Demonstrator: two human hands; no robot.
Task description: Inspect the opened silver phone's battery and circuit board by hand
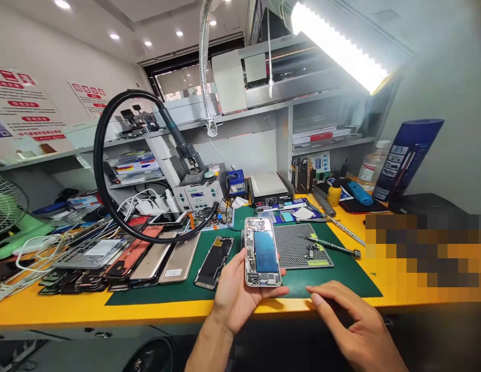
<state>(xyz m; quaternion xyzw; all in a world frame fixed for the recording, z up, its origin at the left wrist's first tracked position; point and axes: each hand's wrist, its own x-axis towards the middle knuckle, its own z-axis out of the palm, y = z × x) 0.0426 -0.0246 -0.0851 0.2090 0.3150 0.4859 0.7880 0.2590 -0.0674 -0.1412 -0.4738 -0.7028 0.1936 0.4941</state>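
Observation:
An opened phone with its inner parts and a dark battery showing rests upright in my left hand, whose fingers wrap round its back and sides. My right hand hovers at the front edge of the green mat, thumb and index finger apart, with nothing seen between them. A detached phone screen lies on the mat left of my left hand. Behind the phone is a grey perforated pad, with a screwdriver and small metal parts on its right side.
Several phone housings lie stacked at the left. A black hose loops above them from a hot-air station. Behind the mat are a flat grey device and tools. A bottle and a yellow container stand right.

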